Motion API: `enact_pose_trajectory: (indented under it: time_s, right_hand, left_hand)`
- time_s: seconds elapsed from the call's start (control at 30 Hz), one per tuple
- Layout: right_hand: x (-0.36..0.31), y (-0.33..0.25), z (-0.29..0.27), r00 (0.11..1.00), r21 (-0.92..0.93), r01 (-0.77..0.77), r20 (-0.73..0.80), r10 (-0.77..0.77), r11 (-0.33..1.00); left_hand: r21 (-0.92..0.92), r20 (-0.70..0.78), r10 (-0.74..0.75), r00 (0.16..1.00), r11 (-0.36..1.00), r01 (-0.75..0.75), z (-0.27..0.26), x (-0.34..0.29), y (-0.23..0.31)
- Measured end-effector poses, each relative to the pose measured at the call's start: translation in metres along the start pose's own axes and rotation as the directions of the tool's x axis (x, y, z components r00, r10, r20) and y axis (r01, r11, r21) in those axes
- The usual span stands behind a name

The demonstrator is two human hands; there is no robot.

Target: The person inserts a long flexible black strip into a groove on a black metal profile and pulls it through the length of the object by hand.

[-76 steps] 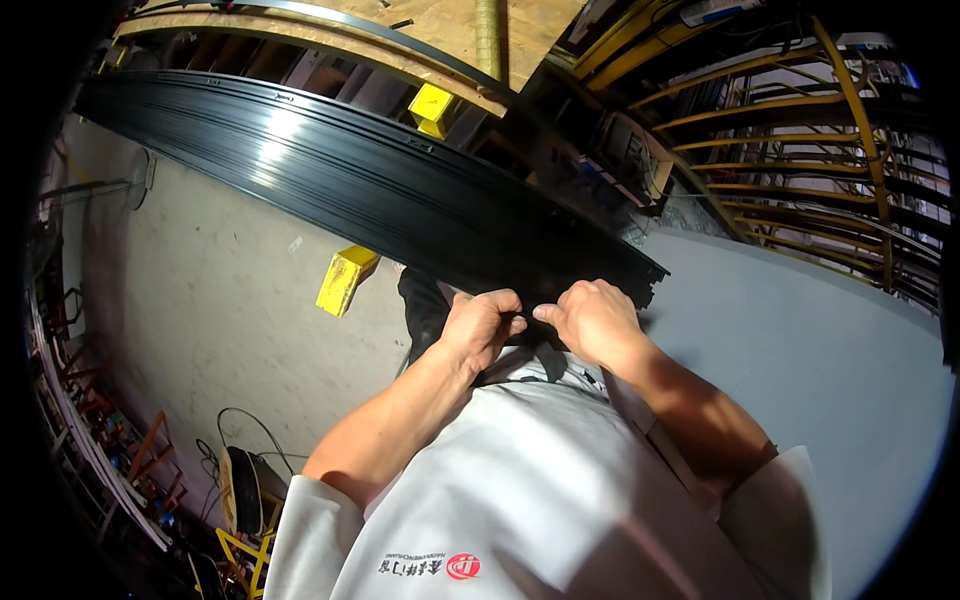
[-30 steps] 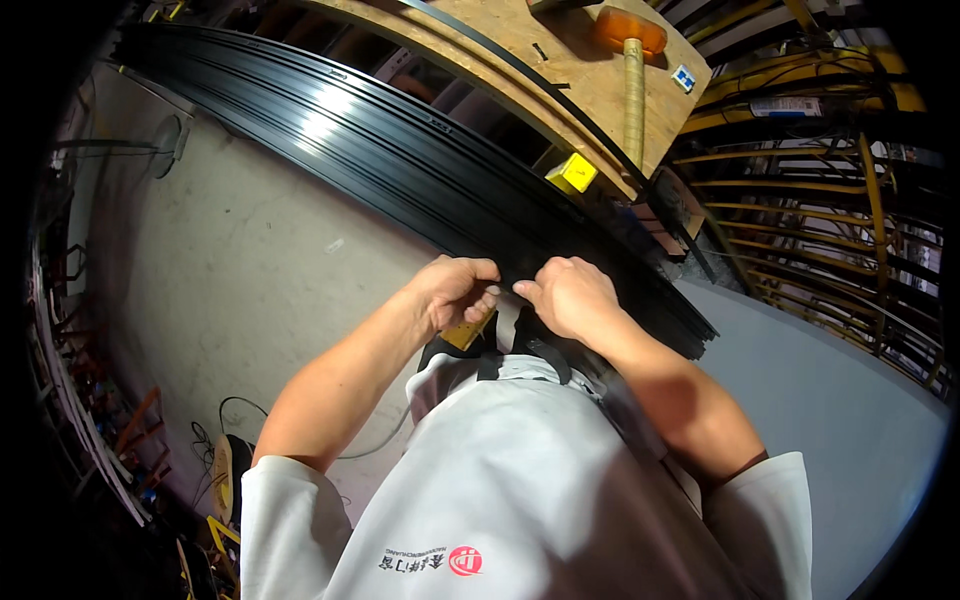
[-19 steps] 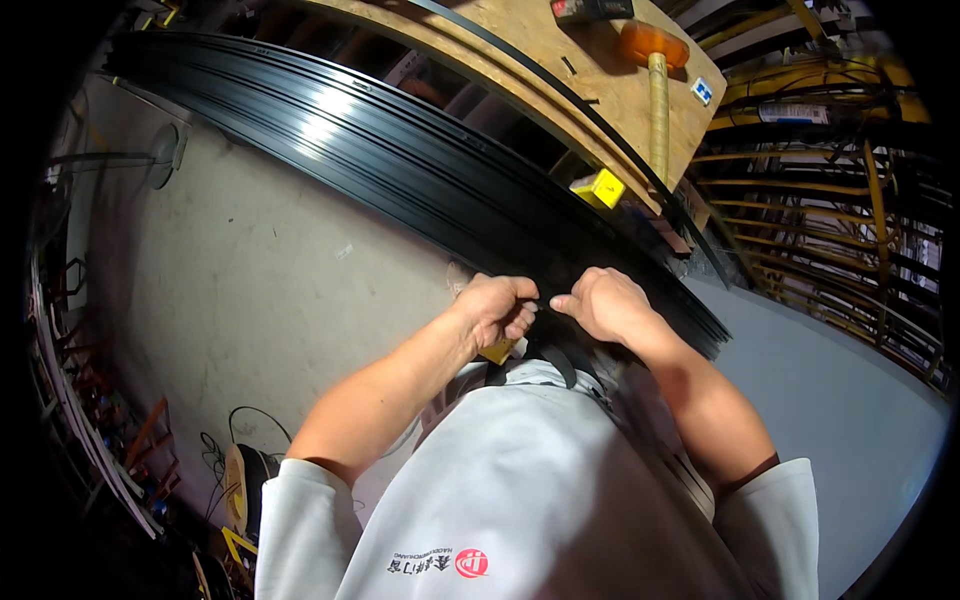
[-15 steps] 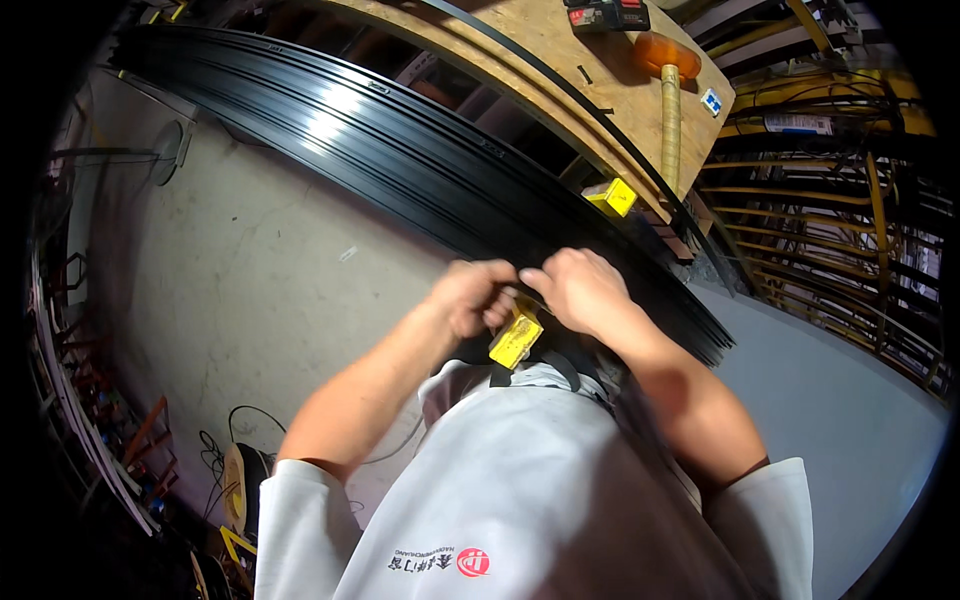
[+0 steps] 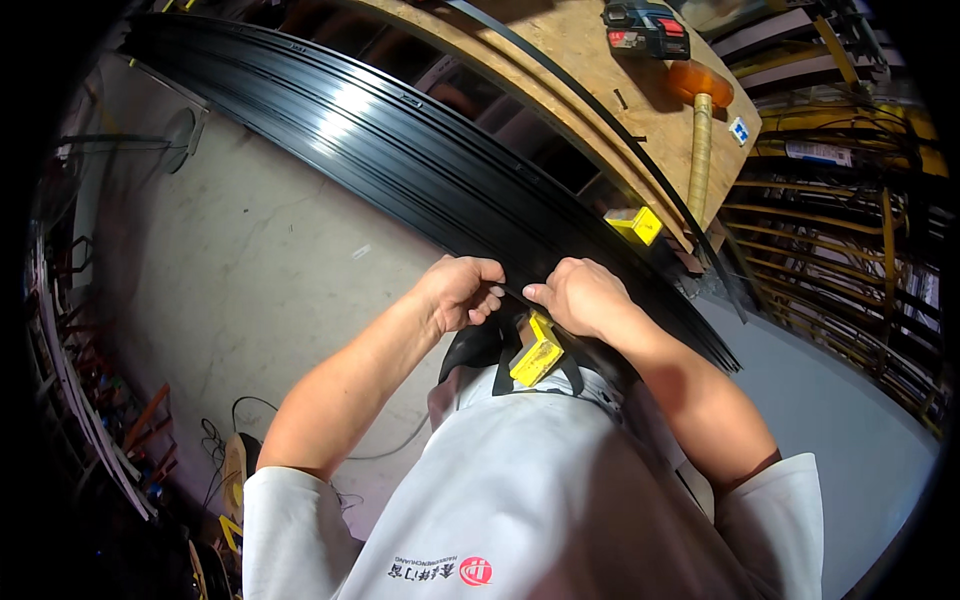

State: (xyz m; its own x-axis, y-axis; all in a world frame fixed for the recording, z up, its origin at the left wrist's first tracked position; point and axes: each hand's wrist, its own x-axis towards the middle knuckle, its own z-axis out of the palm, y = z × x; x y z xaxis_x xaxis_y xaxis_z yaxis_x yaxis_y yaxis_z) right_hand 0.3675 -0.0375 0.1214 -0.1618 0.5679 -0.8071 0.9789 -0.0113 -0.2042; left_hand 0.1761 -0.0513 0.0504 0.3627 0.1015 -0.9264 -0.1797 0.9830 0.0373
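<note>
My left hand (image 5: 466,292) and my right hand (image 5: 580,297) are close together at the near edge of a row of long black profiles (image 5: 400,140). Both hands are closed. A thin dark strip (image 5: 516,296) shows in the gap between them, and the fingers hide most of it. Just below the hands, a yellow-ended support block (image 5: 538,352) juts out from under the profiles, close to my waist. The profiles run from the far left to the near right and shine under the light.
Beyond the profiles stands a wooden table (image 5: 560,50) with a mallet (image 5: 700,130), a black-and-red power tool (image 5: 646,30) and a long dark strip (image 5: 590,100) along its edge. A second yellow block (image 5: 636,226) sits beside the table. Racks of long bars (image 5: 820,230) stand at right.
My hands have drawn slightly apart, widening the gap where the thin dark strip shows. The view has shifted a little, so the table and its tools appear farther right and lower.
</note>
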Motion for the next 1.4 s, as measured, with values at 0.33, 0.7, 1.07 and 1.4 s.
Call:
enact_pose_trajectory:
  time_s: [0.33,0.7,1.07,1.4]
  right_hand:
    - [-0.007,-0.017,-0.012,0.997,-0.05,0.069,-0.034,-0.071,0.996]
    - [0.024,-0.063,-0.02,0.977,0.097,0.112,-0.192,-0.092,0.989]
    - [0.033,-0.075,-0.011,0.992,0.093,-0.039,-0.117,0.05,0.995]
    - [0.06,-0.136,-0.028,0.956,0.063,0.113,-0.278,-0.091,0.992]
  left_hand:
    - [-0.025,0.032,0.031,0.999,0.999,-0.03,-0.006,-0.003,0.0]
    - [0.003,0.057,-0.106,0.993,0.994,0.106,-0.057,-0.022,0.054]
    - [-0.062,0.079,-0.118,0.99,0.99,0.123,-0.051,-0.029,0.058]
    - [0.003,0.068,-0.043,0.997,0.999,0.042,-0.116,-0.037,0.106]
